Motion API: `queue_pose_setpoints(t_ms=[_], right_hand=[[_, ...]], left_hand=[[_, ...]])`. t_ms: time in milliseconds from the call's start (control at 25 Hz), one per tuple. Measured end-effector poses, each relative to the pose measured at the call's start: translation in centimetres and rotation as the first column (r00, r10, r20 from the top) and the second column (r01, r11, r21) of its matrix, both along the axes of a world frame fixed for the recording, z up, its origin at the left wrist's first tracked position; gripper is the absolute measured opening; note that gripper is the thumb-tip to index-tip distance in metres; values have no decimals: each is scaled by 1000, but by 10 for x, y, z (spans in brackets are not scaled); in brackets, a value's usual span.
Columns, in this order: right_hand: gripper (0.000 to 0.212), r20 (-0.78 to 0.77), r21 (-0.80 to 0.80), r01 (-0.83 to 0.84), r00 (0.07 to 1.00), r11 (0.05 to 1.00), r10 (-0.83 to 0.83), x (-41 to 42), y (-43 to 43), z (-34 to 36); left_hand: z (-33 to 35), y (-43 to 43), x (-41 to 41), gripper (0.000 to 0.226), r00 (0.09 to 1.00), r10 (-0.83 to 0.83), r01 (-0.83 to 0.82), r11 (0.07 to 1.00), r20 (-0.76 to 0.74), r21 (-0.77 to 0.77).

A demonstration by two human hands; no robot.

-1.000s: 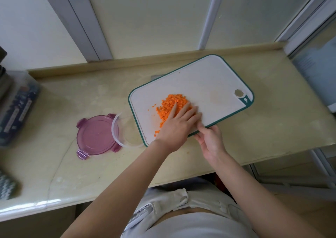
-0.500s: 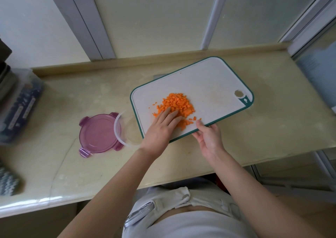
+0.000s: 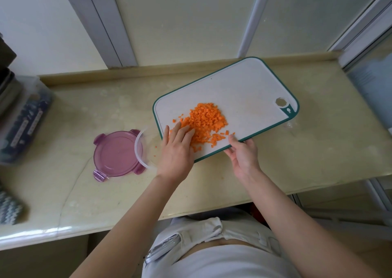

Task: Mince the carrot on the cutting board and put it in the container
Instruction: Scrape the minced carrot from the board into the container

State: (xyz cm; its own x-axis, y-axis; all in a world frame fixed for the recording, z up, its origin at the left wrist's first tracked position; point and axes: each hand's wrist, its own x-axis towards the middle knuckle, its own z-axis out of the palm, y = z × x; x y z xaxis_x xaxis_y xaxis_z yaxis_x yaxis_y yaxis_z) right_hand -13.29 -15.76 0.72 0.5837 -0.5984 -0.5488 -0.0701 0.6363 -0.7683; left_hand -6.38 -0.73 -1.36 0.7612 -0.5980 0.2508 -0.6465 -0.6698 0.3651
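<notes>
Here, the left hand (image 3: 176, 150) lies flat on the near-left corner of the cutting board (image 3: 244, 90). Its fingers (image 3: 182, 132) are straight and close together, and their tips touch the near-left edge of the minced carrot (image 3: 206, 120); it holds nothing. To its right, the right hand (image 3: 244, 156) grips the board's near long edge. The thumb (image 3: 231, 138) presses on top beside a few stray orange bits, and the other fingers curl beneath the rim, mostly hidden.

A purple lid (image 3: 115, 153) with clip tabs lies flat on the counter (image 3: 318, 150). The rim of the clear round container (image 3: 139, 148) overlaps the lid's right edge. The board's left corner reaches over the container's right side, and a couple of orange specks lie inside it. The carrot itself is cut into small bright orange cubes. They are heaped in a loose pile on the left half of the white board, with scattered pieces trailing toward the near edge.

At the far left stands a clear plastic box (image 3: 23, 118) holding dark packs with pale labels, but the print is too blurred to read. On the board's teal right corner, below the hanging hole (image 3: 281, 102), sits a small white fish mark (image 3: 288, 110). No lettering can be made out there.
</notes>
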Motion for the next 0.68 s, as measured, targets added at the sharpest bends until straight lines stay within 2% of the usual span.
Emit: queue_pose_setpoints(t_ms=[120, 280, 480, 560, 680], right_hand=[[24, -2, -2, 9, 1000, 1000, -9, 2, 2, 0], [18, -36, 8, 27, 999, 1000, -27, 8, 6, -1], [24, -36, -11, 26, 999, 1000, -27, 13, 10, -1], [24, -21, -18, 28, 999, 999, -28, 14, 10, 0], [26, 20, -34, 30, 999, 999, -29, 15, 12, 4]], left_hand=[[1, 0, -5, 42, 1000, 24, -24, 999, -10, -30], [-17, 19, 2, 37, 998, 66, -66, 998, 9, 16], [-18, 33, 7, 38, 986, 165, -165, 986, -12, 22], [-8, 21, 6, 44, 993, 110, -111, 994, -46, -15], [3, -4, -2, 50, 990, -119, 117, 993, -70, -30]])
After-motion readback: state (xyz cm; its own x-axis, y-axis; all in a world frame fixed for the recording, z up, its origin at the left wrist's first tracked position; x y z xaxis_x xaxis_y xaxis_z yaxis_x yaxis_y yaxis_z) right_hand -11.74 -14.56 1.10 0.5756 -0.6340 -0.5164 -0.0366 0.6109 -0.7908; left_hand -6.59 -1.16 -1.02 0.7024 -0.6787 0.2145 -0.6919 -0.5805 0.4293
